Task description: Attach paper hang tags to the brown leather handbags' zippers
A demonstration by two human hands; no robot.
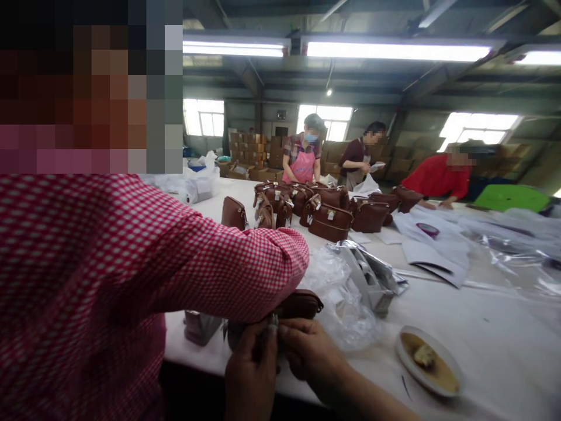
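Observation:
Low in the head view, my left hand [253,365] is closed in a pinch at the table's near edge, with a small pale silvery piece [273,323] at its fingertips. Close against it, my right hand [318,354] is also closed, thumb and fingers pressed together; what it grips is hidden. Just beyond my fingers lies a brown leather bag [301,304] with a zipper end at its right. A co-worker's red checkered sleeve [236,269] crosses in front and covers part of this bag. Whether the silvery piece is attached to the bag I cannot tell.
The co-worker stands close on my left. Crumpled clear plastic [350,316] and an open grey box [372,280] lie right of the bag. A shallow dish [453,380] with yellowish paste is nearer. Several brown bags [331,221] stand farther back; three people work beyond.

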